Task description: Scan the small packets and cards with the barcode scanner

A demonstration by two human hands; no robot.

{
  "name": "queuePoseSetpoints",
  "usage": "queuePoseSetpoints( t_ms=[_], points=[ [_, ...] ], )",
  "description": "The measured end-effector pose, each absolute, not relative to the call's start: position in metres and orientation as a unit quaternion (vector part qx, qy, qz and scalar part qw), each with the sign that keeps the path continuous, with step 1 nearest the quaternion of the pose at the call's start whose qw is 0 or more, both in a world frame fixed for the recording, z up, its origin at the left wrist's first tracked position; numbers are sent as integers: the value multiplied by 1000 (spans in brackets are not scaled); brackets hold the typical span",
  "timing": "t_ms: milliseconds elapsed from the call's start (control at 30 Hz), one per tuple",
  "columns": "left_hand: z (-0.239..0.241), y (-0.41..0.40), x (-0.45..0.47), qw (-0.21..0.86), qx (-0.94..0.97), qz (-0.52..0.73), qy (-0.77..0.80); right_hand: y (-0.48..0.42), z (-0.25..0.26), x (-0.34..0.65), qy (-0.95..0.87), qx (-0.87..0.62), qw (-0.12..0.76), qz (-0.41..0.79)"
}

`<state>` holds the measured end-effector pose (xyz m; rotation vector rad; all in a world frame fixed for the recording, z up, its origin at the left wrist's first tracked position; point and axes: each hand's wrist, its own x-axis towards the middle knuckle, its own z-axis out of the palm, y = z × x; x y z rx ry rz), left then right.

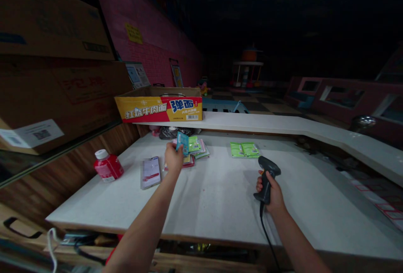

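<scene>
In my left hand [174, 157] is a small blue packet [183, 143], pinched by its lower edge. Below and behind it lies a loose pile of packets [199, 149], green, pink, red and yellowish, partly covered by that hand. My right hand [272, 193] is wrapped round the handle of a dark barcode scanner [267, 176], its head tilted up and leftward. A cord [267, 231] runs from the scanner down past the counter's front edge. Beyond the scanner, two green packets [244, 149] lie side by side on the white counter [214, 197].
A phone [151, 172] and a red bottle with a white cap [108, 166] stand left of the pile. On the raised ledge [252, 122] sits an open yellow-and-red noodle carton [160, 108]. Large cardboard boxes [63, 92] are stacked at far left.
</scene>
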<state>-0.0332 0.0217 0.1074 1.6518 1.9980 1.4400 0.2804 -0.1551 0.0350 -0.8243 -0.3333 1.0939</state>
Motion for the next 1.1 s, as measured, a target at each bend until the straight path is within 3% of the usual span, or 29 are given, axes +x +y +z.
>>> queuePoseSetpoints(
  t_ms=[133,233,333,1100],
  points=[
    [80,10,-1,226,567,589,530,-155,37,278,-154,-379,764,499],
    [53,4,30,387,554,596,433,-155,39,277,-164,-389,762,491],
    [32,2,50,450,540,588,401,-157,40,275,-175,-407,753,487],
    [12,7,52,418,567,553,445,-198,82,183,-358,-549,570,495]
  ],
)
